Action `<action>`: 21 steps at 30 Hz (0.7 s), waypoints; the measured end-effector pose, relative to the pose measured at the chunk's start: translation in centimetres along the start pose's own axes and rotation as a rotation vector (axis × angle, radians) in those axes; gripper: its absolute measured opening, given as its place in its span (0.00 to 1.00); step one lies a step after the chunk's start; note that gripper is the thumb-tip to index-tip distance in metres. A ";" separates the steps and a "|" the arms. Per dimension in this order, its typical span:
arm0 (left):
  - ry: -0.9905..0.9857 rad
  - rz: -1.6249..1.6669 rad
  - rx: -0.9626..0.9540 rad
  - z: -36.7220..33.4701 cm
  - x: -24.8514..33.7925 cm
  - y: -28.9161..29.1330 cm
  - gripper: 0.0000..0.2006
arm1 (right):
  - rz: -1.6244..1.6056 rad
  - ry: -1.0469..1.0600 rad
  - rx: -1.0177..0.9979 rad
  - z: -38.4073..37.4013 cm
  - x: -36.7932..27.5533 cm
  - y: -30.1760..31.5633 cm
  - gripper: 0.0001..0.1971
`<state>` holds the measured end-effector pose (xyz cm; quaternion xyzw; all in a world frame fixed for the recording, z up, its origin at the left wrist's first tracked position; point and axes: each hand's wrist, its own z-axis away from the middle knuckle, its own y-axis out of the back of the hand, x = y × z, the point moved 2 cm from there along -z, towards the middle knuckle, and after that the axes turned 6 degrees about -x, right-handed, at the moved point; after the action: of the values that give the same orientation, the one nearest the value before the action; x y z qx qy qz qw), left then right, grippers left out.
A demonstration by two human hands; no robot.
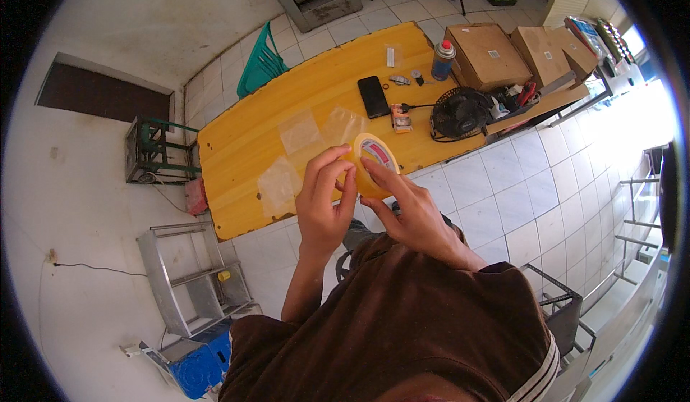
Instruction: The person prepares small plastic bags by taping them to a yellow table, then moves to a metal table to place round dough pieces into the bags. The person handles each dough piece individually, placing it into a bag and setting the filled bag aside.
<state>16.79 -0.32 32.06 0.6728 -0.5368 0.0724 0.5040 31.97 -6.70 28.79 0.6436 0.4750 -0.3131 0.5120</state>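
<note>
A roll of pale yellow tape (394, 159) is held upright over the near edge of the yellow table (237, 150). My right hand (417, 218) grips it, with fingers on its face and the thumb below. At the roll's left side, my left hand (323, 201) has thumb and fingertips drawn together in a pinch. Whether a tape end lies between them is too small to tell. Beyond my hands, thin clear plastic sheets (299, 137) lie flat on the tabletop. A black phone (373, 97) rests farther back, near a small orange and white packet (401, 119).
A black fan (460, 113), a red-capped can (443, 60) and cardboard boxes (489, 57) crowd the table's right end. Behind the table stands a green plastic chair (260, 64). To the left are a metal ladder (190, 280) and a green-framed stand (162, 150).
</note>
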 end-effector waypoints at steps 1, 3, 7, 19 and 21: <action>0.005 -0.003 -0.004 0.0 0.0 0.0 0.08 | 0.000 0.000 -0.001 0.0 0.0 0.0 0.31; 0.038 -0.002 -0.020 0.0 -0.1 -0.1 0.08 | -0.002 -0.001 -0.002 0.0 0.0 0.0 0.31; 0.099 0.155 0.030 -0.2 -0.4 0.0 0.10 | 0.006 -0.007 -0.007 0.1 -0.1 0.0 0.31; 0.051 0.090 -0.061 -0.2 -0.1 0.6 0.08 | 0.030 -0.001 0.033 0.2 0.1 -0.2 0.32; 0.084 0.097 -0.077 -0.2 0.0 0.6 0.08 | 0.037 0.005 0.028 0.2 0.2 -0.3 0.32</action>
<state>16.44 -0.14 32.48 0.6224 -0.5496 0.1043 0.5474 31.78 -6.87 28.48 0.6601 0.4598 -0.3085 0.5076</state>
